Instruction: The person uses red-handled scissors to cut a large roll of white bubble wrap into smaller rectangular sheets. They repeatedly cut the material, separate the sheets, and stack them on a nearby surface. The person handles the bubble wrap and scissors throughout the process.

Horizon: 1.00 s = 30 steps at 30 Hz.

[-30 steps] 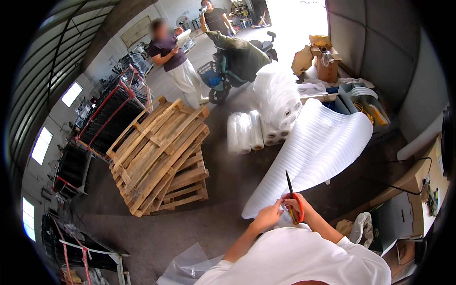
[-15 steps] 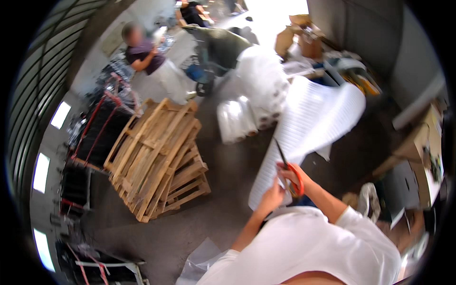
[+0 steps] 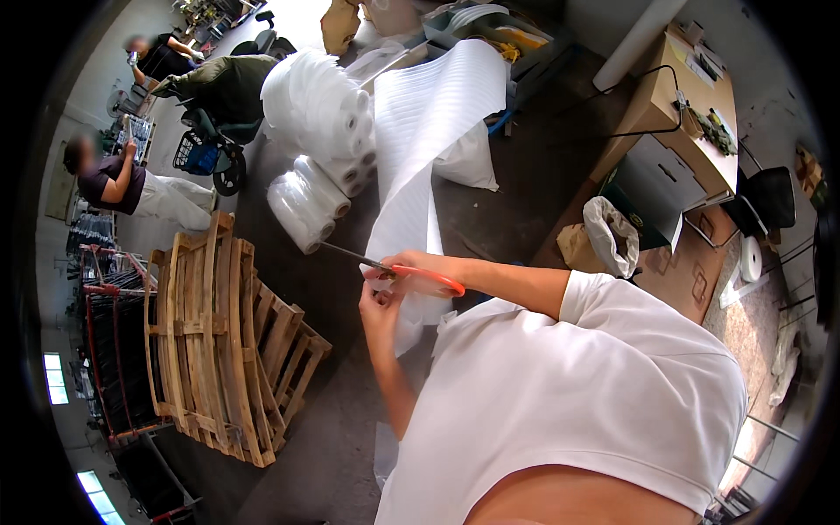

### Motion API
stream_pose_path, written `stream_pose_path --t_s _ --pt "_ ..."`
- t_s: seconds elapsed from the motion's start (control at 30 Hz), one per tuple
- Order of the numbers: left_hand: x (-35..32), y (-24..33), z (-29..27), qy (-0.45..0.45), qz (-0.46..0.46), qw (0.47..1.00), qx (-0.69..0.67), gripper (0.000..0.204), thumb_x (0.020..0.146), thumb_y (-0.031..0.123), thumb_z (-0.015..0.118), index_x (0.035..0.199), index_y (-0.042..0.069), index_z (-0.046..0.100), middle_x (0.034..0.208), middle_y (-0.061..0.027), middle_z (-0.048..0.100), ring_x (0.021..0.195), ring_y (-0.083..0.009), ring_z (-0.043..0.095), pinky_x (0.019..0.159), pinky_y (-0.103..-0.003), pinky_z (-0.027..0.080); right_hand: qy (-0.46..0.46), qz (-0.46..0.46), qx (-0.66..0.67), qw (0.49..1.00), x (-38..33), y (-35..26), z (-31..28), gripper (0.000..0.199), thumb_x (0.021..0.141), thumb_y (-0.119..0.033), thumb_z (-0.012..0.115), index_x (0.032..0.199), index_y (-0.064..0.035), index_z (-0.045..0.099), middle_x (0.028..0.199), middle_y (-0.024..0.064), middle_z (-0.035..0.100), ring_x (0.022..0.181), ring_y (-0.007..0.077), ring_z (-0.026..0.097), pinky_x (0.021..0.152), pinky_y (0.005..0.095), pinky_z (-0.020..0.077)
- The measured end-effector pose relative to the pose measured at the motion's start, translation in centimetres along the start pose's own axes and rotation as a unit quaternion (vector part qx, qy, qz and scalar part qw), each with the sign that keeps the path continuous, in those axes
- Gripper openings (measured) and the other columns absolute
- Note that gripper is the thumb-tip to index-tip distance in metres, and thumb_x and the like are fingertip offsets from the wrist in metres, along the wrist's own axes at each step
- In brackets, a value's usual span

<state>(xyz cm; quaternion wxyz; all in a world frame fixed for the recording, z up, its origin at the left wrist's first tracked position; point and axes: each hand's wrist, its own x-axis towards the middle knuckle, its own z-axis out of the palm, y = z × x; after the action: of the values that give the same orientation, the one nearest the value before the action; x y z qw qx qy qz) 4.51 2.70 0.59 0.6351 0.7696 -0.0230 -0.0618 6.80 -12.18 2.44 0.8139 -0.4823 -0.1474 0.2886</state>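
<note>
Long scissors [image 3: 442, 282] with orange-red handles are in my right hand [image 3: 426, 265], whose fingers are closed round them. Their dark blade points left, toward the plastic-wrapped rolls. A long white ribbed foam sheet [image 3: 429, 114] hangs twisted in front of me, its far part raised and its near end beside my hands. Just below the scissors, my left hand [image 3: 379, 308] is closed in a pinch on the sheet's edge, almost touching my right hand. The fingertips of both hands partly hide the edge.
Stacked wooden pallets [image 3: 206, 341] stand at left. White foam rolls [image 3: 319, 114] and wrapped rolls [image 3: 306, 201] lie beyond, near a scooter [image 3: 223, 140]. At right are a cardboard-topped desk [image 3: 674, 105] and an open white sack [image 3: 611, 236]. Two people [image 3: 109, 175] work at far left.
My view has swung right, so the pallets and rolls sit further left. The scissors have turned from pointing up and away to pointing left. Both hands remain close together at the foam sheet.
</note>
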Motion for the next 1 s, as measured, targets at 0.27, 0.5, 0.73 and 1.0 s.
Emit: stream_pose_path --t_s 0.27,0.5,0.73,1.0 --pt "0.9 0.2 2.2 -0.006 -0.016 1.000 -0.003 0.047 0.078 0.028 0.060 0.111 0.001 0.043 0.057 0.0018 0.040 0.051 -0.0068 0.034 0.050 -0.021 0.032 0.301 -0.039 -0.099 0.948 -3.3 -3.2 -3.9 0.036 0.075 -0.006 0.051 0.109 0.0034 0.049 0.082 0.0018 0.047 0.076 0.0092 0.045 0.072 0.0208 0.0363" --pt "-1.7 0.0 1.4 -0.183 0.015 0.982 0.044 0.042 0.070 0.009 0.063 0.108 0.005 0.048 0.068 0.0004 0.048 0.059 -0.0070 0.042 0.056 -0.021 0.037 0.450 -0.138 0.115 0.875 -11.0 -2.8 -9.5 0.048 0.074 -0.001 0.049 0.121 -0.0033 0.041 0.069 -0.0017 0.041 0.061 0.0064 0.039 0.057 0.0181 0.0318" --pt "-3.7 -9.3 2.4 -0.198 -0.214 0.957 -0.001 0.028 0.085 0.027 0.048 0.088 0.001 0.056 0.067 -0.0011 0.054 0.060 -0.0066 0.047 0.055 -0.020 0.038 0.484 -0.203 0.151 0.838 -18.2 -5.6 -10.9 0.053 0.074 0.003 0.039 0.125 -0.0075 0.036 0.096 0.0090 0.055 0.076 0.0170 0.058 0.066 0.0308 0.0496" --pt "-6.7 -19.9 8.5 -0.361 -0.443 0.818 -0.069 0.067 0.079 0.056 0.042 0.107 -0.005 0.048 0.087 -0.0103 0.057 0.074 -0.0144 0.054 0.068 -0.026 0.044 0.543 -0.225 0.163 0.793 -21.3 -7.8 -9.3 0.059 0.063 0.010 0.036 0.119 -0.0063 0.041 0.103 0.0112 0.053 0.085 0.0221 0.057 0.074 0.0325 0.0481"
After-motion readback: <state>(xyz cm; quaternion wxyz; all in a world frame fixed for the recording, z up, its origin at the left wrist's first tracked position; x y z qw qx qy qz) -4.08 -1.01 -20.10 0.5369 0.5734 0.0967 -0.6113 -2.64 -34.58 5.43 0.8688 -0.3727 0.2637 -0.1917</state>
